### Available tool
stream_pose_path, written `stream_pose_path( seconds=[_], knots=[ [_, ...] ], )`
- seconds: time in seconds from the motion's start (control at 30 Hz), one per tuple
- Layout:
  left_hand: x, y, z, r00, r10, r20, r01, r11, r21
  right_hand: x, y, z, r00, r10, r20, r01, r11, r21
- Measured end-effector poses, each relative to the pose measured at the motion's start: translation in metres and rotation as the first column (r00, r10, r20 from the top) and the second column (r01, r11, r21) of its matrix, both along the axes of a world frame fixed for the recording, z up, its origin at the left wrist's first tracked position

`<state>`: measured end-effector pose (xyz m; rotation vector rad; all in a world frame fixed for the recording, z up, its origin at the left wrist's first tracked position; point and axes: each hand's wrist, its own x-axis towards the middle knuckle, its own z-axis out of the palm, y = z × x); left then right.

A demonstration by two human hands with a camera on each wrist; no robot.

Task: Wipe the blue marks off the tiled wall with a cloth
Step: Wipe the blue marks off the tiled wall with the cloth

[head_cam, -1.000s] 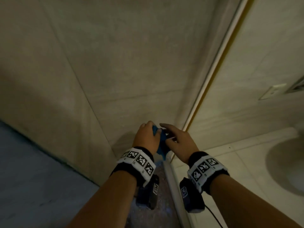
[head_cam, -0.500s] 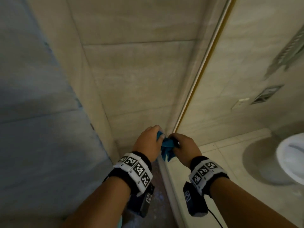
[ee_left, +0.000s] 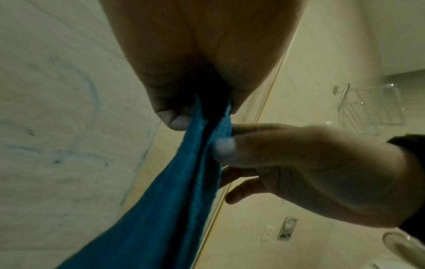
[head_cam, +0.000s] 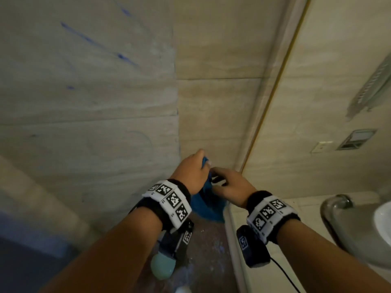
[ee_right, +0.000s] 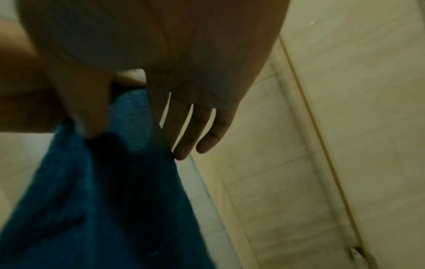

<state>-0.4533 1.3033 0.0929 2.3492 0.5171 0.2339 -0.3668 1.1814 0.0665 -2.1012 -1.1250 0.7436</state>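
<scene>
Your left hand (head_cam: 191, 172) pinches the blue cloth (head_cam: 208, 205); your right hand (head_cam: 229, 186) pinches it alongside; blue marks (head_cam: 121, 57) on the tiled wall (head_cam: 84, 115).

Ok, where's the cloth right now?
In the head view the blue cloth hangs low at centre between both hands, left hand gripping its top and right hand pinching it, in front of the wall corner, off the blue marks.

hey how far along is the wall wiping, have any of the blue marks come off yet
Done: the cloth is picked up. In hand: the left hand grips its top and the right hand pinches it beside, with the cloth hanging clear of the wall. Left: all the wiping. Dark blue marks show high on the tiled wall, and fainter blue curves lower down; whether those are wiped smears, I cannot tell.
</scene>
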Motion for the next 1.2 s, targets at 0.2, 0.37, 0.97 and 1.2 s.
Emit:
stream_pose_path(
  seconds=[0.2,0.37,0.97,1.2],
  knots=[
    [-0.072,0.005,0.060,0.997,0.029,0.066,-0.030,1.000,0.008,-0.057,0.019,0.055,0.984,0.055,0.171,-0.078,0.989,0.128],
    [-0.134,0.040,0.106,1.000,-0.003,-0.016,0.003,1.000,0.003,-0.075,0.034,0.104,0.971,0.073,0.229,-0.112,0.981,0.161],
    [-0.251,0.150,0.175,0.984,-0.074,0.165,0.074,0.997,0.006,-0.178,0.141,0.227,0.949,0.151,-0.277,-0.004,0.883,0.469],
    [-0.254,0.171,0.200,0.970,-0.116,0.213,0.122,0.992,-0.013,-0.192,0.164,0.270,0.912,0.208,-0.355,0.032,0.824,0.565]
  ],
)
